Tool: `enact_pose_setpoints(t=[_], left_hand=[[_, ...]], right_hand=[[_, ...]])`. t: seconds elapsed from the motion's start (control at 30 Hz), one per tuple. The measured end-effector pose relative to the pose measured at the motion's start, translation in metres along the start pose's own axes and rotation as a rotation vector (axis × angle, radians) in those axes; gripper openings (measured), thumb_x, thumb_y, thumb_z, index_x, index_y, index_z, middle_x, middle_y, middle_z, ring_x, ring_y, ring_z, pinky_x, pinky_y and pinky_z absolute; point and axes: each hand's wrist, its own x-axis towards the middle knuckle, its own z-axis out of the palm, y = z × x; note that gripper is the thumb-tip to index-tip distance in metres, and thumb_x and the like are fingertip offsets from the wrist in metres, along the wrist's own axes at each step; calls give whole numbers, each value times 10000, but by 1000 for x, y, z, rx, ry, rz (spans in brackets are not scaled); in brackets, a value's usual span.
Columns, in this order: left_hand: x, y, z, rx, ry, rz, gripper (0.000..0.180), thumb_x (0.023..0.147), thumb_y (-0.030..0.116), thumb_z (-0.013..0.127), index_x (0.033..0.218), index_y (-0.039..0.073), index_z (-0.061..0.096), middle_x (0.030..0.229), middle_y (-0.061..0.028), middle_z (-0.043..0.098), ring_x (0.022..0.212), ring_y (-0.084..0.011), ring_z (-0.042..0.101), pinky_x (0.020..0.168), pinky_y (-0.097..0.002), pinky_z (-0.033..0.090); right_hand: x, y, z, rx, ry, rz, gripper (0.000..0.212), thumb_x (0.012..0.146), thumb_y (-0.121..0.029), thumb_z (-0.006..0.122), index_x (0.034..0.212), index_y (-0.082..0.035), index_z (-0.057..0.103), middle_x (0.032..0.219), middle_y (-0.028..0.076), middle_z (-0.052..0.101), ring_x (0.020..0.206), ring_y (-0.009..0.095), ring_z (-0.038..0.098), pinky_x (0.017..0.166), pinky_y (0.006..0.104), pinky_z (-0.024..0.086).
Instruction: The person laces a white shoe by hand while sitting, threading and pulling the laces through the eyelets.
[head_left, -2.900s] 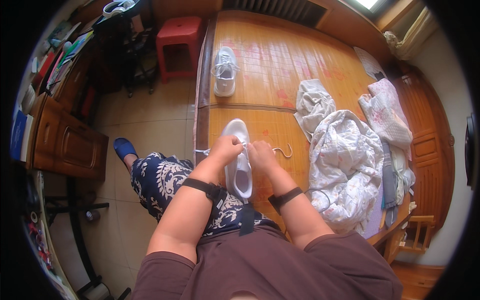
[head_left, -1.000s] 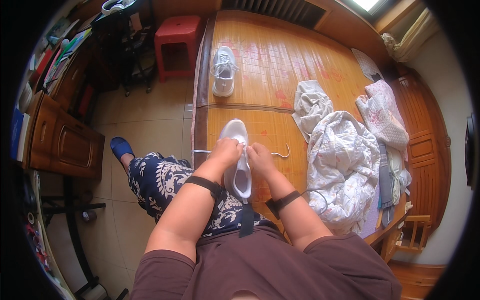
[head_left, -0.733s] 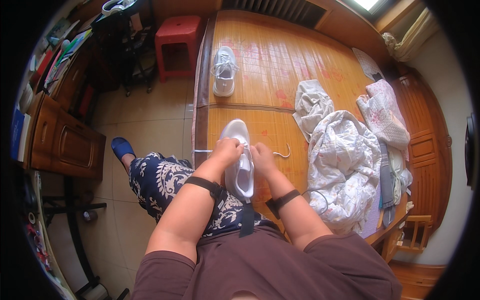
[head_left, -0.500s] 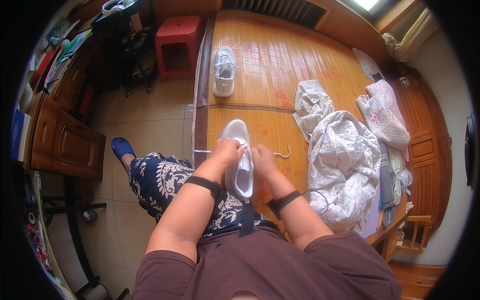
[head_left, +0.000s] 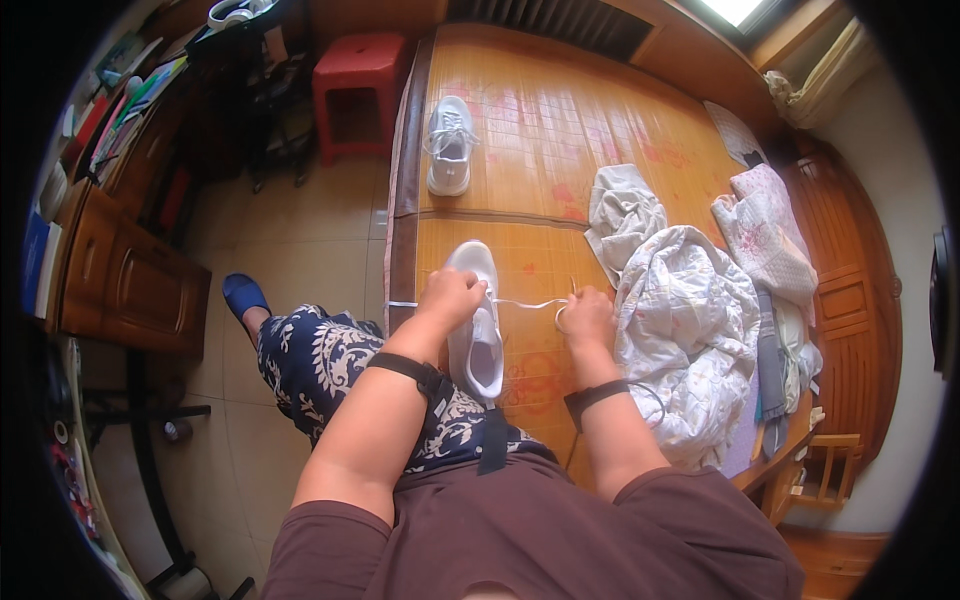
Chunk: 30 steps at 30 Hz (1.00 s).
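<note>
On the tan mat (head_left: pixel 540 120) covering the bed, a white shoe (head_left: pixel 484 332) is set close to the left edge, toward the near end, with its toe pointed to the far edge and its opening toward the person. The left hand (head_left: pixel 452 300) is laid over the shoe's lacing area, with thumb and fingers brought near each other; whether anything is pinched there cannot be told. A white lace (head_left: pixel 530 304) is drawn out from the shoe toward the right edge, and its far part is gripped by the closed fingers of the right hand (head_left: pixel 590 318), just beside a rumpled pale quilt (head_left: pixel 690 340). Another length of lace (head_left: pixel 402 304) is seen left of the left hand, laid across the mat's dark border. A second white shoe (head_left: pixel 450 150), already laced, is placed farther up the left edge, well apart from both hands. Beyond the quilt, a light grey cloth (head_left: pixel 625 205) is bunched. A red stool (head_left: pixel 358 85) is stood on the floor outside the left edge.
</note>
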Motion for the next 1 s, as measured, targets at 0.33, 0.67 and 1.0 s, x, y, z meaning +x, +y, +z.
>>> enact_pose_setpoints(t=[0.33, 0.67, 1.0], left_hand=[[5, -1, -5, -237, 157, 87, 278, 820, 300, 634, 759, 35, 691, 819, -208, 612, 795, -378, 592, 731, -456, 456], [7, -4, -1, -274, 191, -9, 333, 841, 318, 633, 680, 28, 666, 788, -117, 583, 749, -245, 591, 703, -351, 444], [4, 2, 0, 62, 37, -9, 314, 747, 380, 668, 843, 86, 723, 1006, -176, 631, 988, -367, 571, 903, -434, 463]], right_hand=[[-12, -61, 21, 338, -285, -397, 336, 920, -347, 525, 813, -48, 634, 856, 187, 625, 853, 374, 590, 780, 533, 438], [-29, -48, 35, 539, -214, -414, 282, 942, -288, 533, 825, -34, 567, 855, 204, 617, 818, 409, 596, 743, 494, 444], [-41, -38, 47, 333, -184, -273, 325, 943, -280, 498, 849, 18, 585, 860, 272, 617, 831, 454, 595, 740, 532, 462]])
